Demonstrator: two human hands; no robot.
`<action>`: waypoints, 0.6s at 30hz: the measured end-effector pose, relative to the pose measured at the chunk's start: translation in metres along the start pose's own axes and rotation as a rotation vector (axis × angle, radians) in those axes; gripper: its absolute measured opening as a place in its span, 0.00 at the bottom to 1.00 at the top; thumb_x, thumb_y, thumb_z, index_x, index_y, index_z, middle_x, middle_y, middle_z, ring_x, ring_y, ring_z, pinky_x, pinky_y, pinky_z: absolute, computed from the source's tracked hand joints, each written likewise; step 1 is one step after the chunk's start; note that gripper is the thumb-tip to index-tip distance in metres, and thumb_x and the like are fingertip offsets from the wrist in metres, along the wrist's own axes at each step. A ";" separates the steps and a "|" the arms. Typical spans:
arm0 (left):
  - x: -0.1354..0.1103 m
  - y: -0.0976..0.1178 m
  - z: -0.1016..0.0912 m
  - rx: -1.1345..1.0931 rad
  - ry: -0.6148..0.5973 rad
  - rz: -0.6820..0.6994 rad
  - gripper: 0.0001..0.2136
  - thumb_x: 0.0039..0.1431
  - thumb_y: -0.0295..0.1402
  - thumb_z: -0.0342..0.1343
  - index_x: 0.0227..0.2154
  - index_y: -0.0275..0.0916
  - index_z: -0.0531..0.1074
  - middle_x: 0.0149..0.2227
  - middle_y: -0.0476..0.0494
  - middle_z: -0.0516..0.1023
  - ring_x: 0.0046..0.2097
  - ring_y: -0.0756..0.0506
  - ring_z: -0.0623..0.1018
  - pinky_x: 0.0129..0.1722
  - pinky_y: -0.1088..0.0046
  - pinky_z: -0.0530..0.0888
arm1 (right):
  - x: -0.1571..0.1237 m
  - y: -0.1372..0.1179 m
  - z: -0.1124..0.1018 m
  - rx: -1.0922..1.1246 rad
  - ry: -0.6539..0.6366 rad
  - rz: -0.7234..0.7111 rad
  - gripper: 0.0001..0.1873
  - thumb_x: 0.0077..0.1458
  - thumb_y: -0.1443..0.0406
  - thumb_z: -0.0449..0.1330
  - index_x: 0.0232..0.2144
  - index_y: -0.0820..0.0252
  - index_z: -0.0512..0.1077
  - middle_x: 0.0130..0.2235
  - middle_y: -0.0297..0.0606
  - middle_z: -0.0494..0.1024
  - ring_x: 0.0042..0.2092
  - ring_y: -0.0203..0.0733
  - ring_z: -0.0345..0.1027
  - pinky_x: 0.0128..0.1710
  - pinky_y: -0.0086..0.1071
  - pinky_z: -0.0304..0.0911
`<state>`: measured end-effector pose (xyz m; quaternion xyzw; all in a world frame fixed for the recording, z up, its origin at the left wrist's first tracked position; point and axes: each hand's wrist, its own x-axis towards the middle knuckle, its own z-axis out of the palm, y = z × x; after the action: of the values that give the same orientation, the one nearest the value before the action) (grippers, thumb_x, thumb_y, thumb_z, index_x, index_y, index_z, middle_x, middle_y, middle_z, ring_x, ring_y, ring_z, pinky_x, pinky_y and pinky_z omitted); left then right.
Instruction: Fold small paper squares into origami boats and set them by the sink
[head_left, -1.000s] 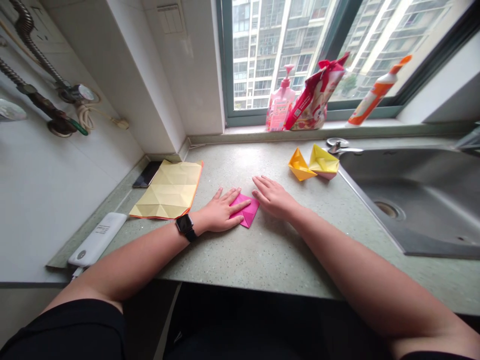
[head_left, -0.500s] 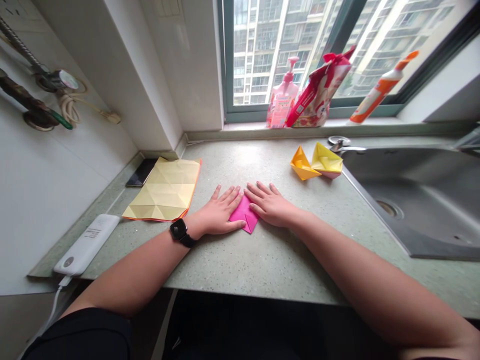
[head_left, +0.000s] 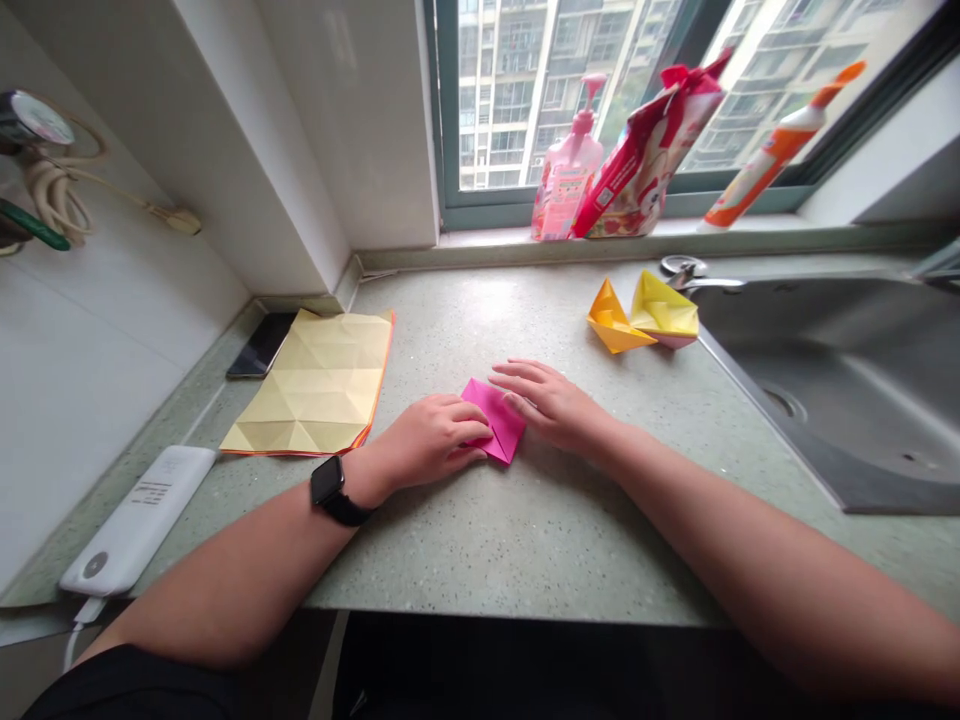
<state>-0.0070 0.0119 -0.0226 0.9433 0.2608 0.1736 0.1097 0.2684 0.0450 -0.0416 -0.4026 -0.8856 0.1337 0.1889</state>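
Observation:
A small pink folded paper (head_left: 504, 420) lies on the counter between my hands, a crease line running to its near corner. My left hand (head_left: 435, 437), a black watch at its wrist, has curled its fingers and thumb round the paper's left corner and hides that part. Over the paper's right edge hovers my right hand (head_left: 551, 402), its fingers stretched out and a little apart; whether the fingertips touch the paper is hard to tell. To the right stand an orange paper boat (head_left: 615, 325) and a yellow paper boat (head_left: 666, 308).
Creased pale-yellow paper sheets (head_left: 315, 385) lie at the left, beside a dark phone (head_left: 262, 345) and a white power bank (head_left: 142, 520) with a cable. A steel sink (head_left: 825, 390) borders the right. A pink pump bottle (head_left: 566, 180), a red bag (head_left: 652, 150) and an orange-white bottle (head_left: 772, 160) line the windowsill.
Both hands were pressed flat on the pink paper. My left fingers have curled round its left corner, and the right hand has lifted toward its right edge. The view has shifted slightly.

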 end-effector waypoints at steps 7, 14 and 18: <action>0.001 -0.002 -0.008 0.029 0.024 -0.085 0.10 0.75 0.30 0.55 0.46 0.41 0.83 0.49 0.43 0.87 0.47 0.43 0.85 0.48 0.66 0.79 | -0.002 -0.009 -0.015 0.166 -0.085 -0.256 0.24 0.66 0.49 0.70 0.60 0.47 0.82 0.58 0.43 0.85 0.58 0.52 0.79 0.60 0.50 0.74; -0.001 -0.006 -0.005 0.075 0.097 -0.198 0.09 0.72 0.29 0.58 0.47 0.42 0.84 0.47 0.42 0.87 0.48 0.41 0.85 0.50 0.64 0.79 | 0.000 -0.005 -0.004 0.119 -0.017 -0.160 0.15 0.73 0.60 0.60 0.51 0.45 0.87 0.51 0.40 0.88 0.50 0.48 0.83 0.53 0.46 0.78; -0.001 -0.008 -0.004 0.084 0.090 -0.216 0.09 0.72 0.30 0.59 0.47 0.43 0.85 0.47 0.43 0.87 0.47 0.41 0.85 0.49 0.63 0.79 | -0.001 -0.005 -0.007 0.093 -0.013 -0.173 0.16 0.73 0.60 0.59 0.50 0.45 0.87 0.50 0.40 0.89 0.49 0.48 0.83 0.51 0.45 0.78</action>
<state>-0.0130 0.0185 -0.0211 0.9046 0.3727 0.1919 0.0766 0.2686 0.0418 -0.0339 -0.3145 -0.9111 0.1603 0.2126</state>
